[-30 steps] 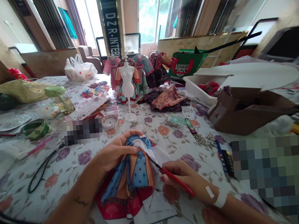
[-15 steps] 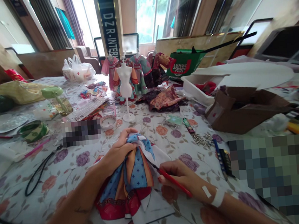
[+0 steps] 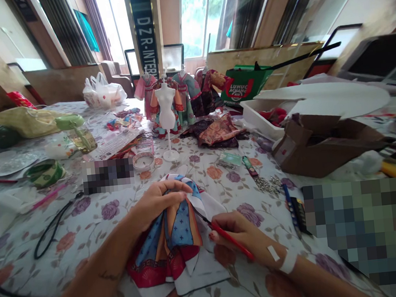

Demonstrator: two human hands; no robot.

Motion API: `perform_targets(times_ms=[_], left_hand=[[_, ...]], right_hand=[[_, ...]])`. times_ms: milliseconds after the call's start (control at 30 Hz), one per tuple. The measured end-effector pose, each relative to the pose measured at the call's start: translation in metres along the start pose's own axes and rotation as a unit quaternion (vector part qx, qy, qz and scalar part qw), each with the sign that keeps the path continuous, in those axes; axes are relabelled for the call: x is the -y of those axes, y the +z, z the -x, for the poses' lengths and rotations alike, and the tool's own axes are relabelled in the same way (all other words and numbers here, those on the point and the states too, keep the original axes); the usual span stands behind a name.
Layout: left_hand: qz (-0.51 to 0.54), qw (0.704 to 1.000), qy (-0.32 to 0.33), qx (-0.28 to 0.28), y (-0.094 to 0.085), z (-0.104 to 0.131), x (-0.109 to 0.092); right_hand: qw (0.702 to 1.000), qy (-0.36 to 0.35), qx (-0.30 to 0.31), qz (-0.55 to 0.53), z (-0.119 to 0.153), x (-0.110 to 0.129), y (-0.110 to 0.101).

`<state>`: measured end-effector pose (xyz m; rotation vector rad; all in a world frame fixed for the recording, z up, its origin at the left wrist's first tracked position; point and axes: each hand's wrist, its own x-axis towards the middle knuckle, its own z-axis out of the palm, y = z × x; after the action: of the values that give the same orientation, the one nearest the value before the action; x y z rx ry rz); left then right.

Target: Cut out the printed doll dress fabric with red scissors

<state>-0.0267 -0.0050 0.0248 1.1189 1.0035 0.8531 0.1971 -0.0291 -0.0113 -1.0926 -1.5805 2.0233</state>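
The whole work surface is covered by a floral tablecloth [image 3: 94, 233], on which everything else is spread. At its right side a brown cardboard box [image 3: 300, 162] is set, its flaps opened out, and just behind it a white tray [image 3: 259, 121] is partly filled with red material. Farther back, a green bag with printed lettering [image 3: 247, 80] is seen near a row of small hung outfits [image 3: 188, 91]. At the near middle of the table, a printed cloth [image 3: 184, 224] in blue, orange and red is spread in folds, with its pale underside turned outward along the right and lower edges. Beyond it a bare white dress form [image 3: 166, 105] is stood upright on a round base, with dark and copper-coloured fabric [image 3: 219, 132] heaped to its right. The upper part of the cloth is pinched between the thumb and curled fingers of the left hand [image 3: 164, 196], which is almost fully closed. By the right hand [image 3: 231, 227], its fingers folded in, a red-handled tool [image 3: 233, 241] is gripped; its dark, narrow tip is held at the cloth just beside the left fingertips, though whether any fabric is caught by it cannot be told. To the left, a green tape roll [image 3: 44, 175] is laid flat, and a smaller clear ring [image 3: 143, 161] is placed near the dress form's base. Smallest of all, metallic bits [image 3: 268, 184] are scattered in a loose pile to the right.
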Motion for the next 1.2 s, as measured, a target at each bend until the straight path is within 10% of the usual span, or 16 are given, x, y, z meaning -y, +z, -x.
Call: perform_targets(times_ms=[1200], left_hand=[[-0.052, 0.991, 0.107, 0.056, -0.001, -0.003, 0.009]], right_hand=[[0.999, -0.036, 0.005, 0.029, 0.001, 0.0, -0.002]])
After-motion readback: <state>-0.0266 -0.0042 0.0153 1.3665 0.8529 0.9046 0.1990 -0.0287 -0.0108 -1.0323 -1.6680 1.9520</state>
